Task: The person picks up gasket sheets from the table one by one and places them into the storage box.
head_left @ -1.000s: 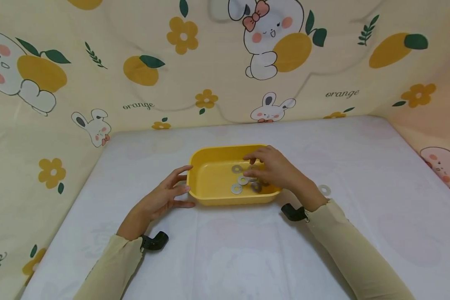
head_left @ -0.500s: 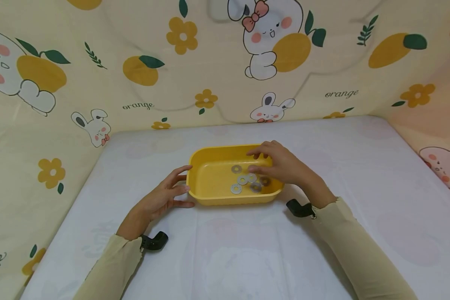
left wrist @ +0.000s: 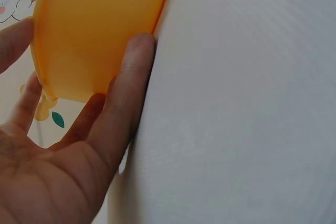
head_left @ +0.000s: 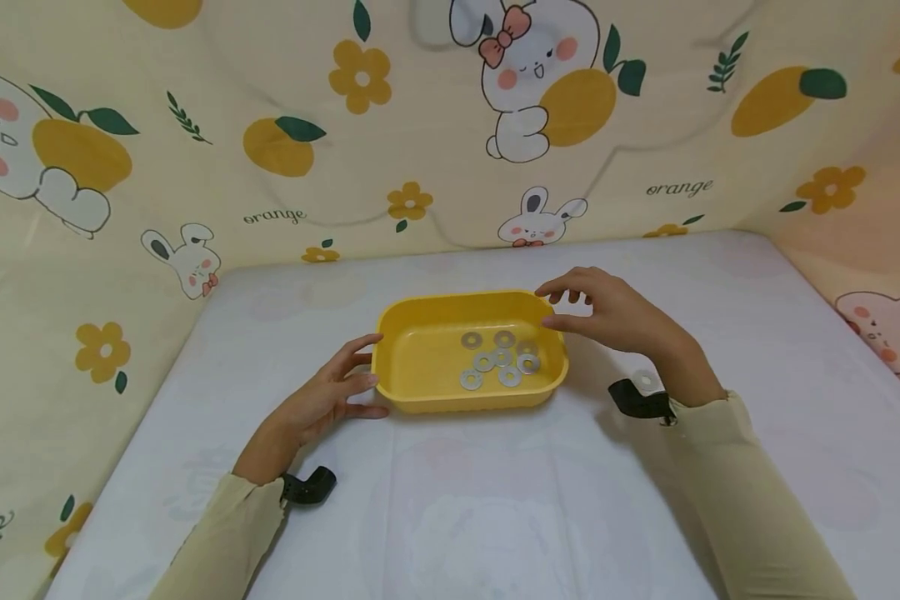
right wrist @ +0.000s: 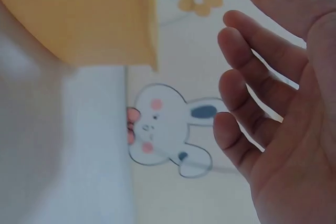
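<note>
A yellow plastic tray (head_left: 423, 358) rests on the table, with several flat metal washers (head_left: 510, 382) lying in its right half. At its left end my left hand (head_left: 318, 400) touches the outer wall with spread, extended fingers. The left wrist view shows that hand (left wrist: 68, 161) with its fingertips against the tray's side (left wrist: 100, 30). My right hand (head_left: 622, 315) hovers over the right rim, fingers loosely bent and thumb apart. Nothing shows between the fingers of the right hand (right wrist: 283, 93) in the right wrist view.
One more washer (head_left: 647, 375) lies on the white table cover (head_left: 465, 500), right of the tray and partly behind the black wrist camera (head_left: 637, 402). A patterned cloth (head_left: 435, 108) rises behind the table and along its sides.
My right hand has moved from above the washers up and rightward to the tray's right rim, uncovering washers in the tray. My left hand stays at the left end.
</note>
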`<state>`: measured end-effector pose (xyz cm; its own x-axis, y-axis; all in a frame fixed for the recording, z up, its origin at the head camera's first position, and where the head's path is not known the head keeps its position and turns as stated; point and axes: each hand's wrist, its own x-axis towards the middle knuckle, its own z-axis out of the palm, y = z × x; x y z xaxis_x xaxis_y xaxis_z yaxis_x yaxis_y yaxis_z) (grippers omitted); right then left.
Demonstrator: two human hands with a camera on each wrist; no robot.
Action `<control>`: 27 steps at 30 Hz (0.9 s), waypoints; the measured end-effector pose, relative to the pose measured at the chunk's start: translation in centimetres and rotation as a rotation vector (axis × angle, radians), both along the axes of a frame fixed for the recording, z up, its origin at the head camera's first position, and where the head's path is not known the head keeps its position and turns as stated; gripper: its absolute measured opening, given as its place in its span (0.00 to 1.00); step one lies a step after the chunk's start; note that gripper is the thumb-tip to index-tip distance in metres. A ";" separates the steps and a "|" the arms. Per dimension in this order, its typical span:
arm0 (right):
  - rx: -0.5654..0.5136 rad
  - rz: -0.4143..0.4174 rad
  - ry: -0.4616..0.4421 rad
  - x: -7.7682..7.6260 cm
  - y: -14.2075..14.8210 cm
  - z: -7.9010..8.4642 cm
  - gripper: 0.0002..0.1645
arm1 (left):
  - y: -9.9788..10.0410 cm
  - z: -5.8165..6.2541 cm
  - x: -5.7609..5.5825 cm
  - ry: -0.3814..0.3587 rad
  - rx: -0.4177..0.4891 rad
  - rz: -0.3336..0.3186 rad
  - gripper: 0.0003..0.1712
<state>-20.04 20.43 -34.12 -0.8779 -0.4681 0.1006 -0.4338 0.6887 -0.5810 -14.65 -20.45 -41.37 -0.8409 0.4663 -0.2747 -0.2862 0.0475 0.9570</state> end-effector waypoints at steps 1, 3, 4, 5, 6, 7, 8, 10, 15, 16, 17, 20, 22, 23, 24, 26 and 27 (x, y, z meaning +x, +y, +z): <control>-0.001 -0.006 0.006 0.1 0.2 0.2 0.25 | 0.0 0.0 0.0 0.001 -0.002 0.000 0.39; 0.000 -0.024 0.016 0.2 0.7 0.4 0.24 | -0.1 0.1 0.0 0.004 -0.005 -0.001 0.39; 0.001 -0.029 0.023 0.2 1.0 0.6 0.24 | -0.1 0.1 0.0 0.006 -0.008 0.000 0.39; 0.003 -0.035 0.031 0.3 1.3 0.7 0.23 | -0.1 0.1 0.0 0.007 -0.011 0.003 0.39; 0.001 -0.043 0.036 0.3 1.5 0.9 0.23 | -0.1 0.0 0.0 0.008 -0.010 0.006 0.39; 0.002 -0.047 0.042 0.4 1.8 1.0 0.22 | -0.1 0.0 0.0 0.010 -0.012 0.009 0.38; 0.000 -0.053 0.046 0.5 2.1 1.0 0.22 | -0.1 -0.1 0.0 0.014 -0.012 0.011 0.38; 0.002 -0.066 0.041 0.6 2.6 0.9 0.21 | -0.1 -0.3 0.0 0.009 -0.007 0.010 0.38; 0.063 -0.030 0.027 1.0 3.7 -0.3 0.19 | 0.0 -0.7 0.0 -0.001 -0.007 -0.006 0.38; 0.076 -0.017 0.032 1.0 3.9 -0.5 0.19 | 0.0 -0.6 0.0 0.003 -0.010 -0.007 0.38; 0.085 -0.013 0.040 1.1 4.1 -0.7 0.18 | 0.0 -0.6 0.0 0.010 -0.011 -0.007 0.38; 0.113 -0.031 0.051 1.5 5.1 -1.3 0.17 | -0.1 -0.5 -0.1 0.024 -0.011 -0.004 0.38; 0.138 -0.032 0.054 1.9 5.9 -1.6 0.17 | -0.1 -0.4 -0.1 0.023 -0.010 -0.005 0.38; 0.150 -0.037 0.051 2.1 6.4 -1.7 0.17 | -0.1 -0.4 -0.1 0.022 -0.009 -0.005 0.38; 0.161 -0.032 0.052 2.3 6.9 -1.9 0.17 | -0.1 -0.4 -0.1 0.018 -0.012 -0.005 0.38; 0.180 -0.021 0.057 2.7 7.8 -2.4 0.17 | -0.2 -0.4 -0.1 0.015 -0.014 -0.004 0.38; 0.189 -0.017 0.064 2.9 8.2 -2.7 0.16 | -0.1 -0.4 0.0 0.013 -0.016 -0.003 0.38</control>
